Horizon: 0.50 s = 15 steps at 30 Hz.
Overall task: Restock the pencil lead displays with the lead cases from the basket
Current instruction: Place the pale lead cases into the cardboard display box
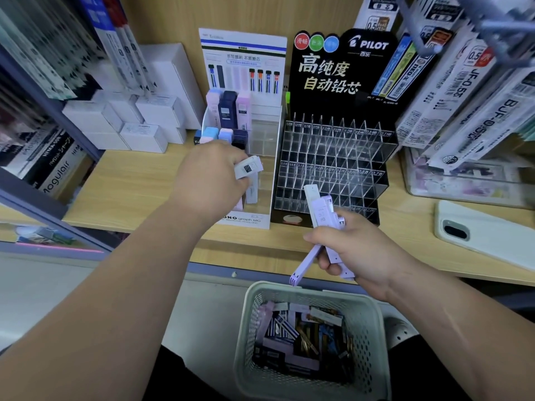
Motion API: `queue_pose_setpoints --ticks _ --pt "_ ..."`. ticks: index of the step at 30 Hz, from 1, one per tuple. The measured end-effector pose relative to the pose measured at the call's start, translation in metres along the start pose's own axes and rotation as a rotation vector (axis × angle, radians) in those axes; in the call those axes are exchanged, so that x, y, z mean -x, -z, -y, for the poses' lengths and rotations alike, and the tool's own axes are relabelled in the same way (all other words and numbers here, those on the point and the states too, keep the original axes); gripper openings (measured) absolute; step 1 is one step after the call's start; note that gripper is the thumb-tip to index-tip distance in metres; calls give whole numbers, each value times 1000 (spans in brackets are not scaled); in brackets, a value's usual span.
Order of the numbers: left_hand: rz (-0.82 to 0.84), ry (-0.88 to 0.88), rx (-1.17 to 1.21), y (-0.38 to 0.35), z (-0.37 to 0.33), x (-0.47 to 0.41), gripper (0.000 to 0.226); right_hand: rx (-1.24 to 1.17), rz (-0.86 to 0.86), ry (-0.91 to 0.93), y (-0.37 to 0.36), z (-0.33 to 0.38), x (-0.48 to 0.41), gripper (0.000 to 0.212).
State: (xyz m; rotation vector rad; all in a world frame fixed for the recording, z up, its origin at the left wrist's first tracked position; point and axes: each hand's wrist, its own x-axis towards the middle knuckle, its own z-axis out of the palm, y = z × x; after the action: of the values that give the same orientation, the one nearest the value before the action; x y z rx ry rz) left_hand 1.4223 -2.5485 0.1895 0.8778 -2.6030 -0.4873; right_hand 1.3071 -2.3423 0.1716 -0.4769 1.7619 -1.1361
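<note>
A pale lead case (248,167) is pinched in the left hand (208,178), held over the front slots of the white display (243,53), whose back rows hold upright lilac, navy and blue cases. The right hand (356,250) grips a fanned bundle of lilac lead cases (321,212) in front of the black Pilot display (327,73), just before its clear tiered compartments (335,157). Below the hands, the pale mesh basket (252,308) holds a jumble of loose cases (301,337). Both displays stand side by side on the wooden bench (124,183), with stacked white boxes (139,120) to the left and a white phone (486,235) lying face down to the right.
</note>
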Motion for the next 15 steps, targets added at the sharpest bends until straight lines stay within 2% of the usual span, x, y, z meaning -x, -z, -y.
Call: queue_pose_setpoints --ticks 5,8,9,11,13,15 --pt "-9 -20 -47 -5 -1 -2 12 -9 5 -4 -2 0 0 18" --pt "-40 7 23 -1 -5 1 18 -29 12 11 -4 1 -1 19" --pt "-50 47 108 2 -9 3 17 -35 21 19 -5 2 -1 19" --pt "-4 172 433 7 -22 11 14 -41 50 41 -8 5 0 20" --pt "167 323 804 11 -36 21 12 -37 85 61 -13 9 0 20" --pt "346 425 985 9 -41 29 10 -18 110 86 -18 11 1 20"
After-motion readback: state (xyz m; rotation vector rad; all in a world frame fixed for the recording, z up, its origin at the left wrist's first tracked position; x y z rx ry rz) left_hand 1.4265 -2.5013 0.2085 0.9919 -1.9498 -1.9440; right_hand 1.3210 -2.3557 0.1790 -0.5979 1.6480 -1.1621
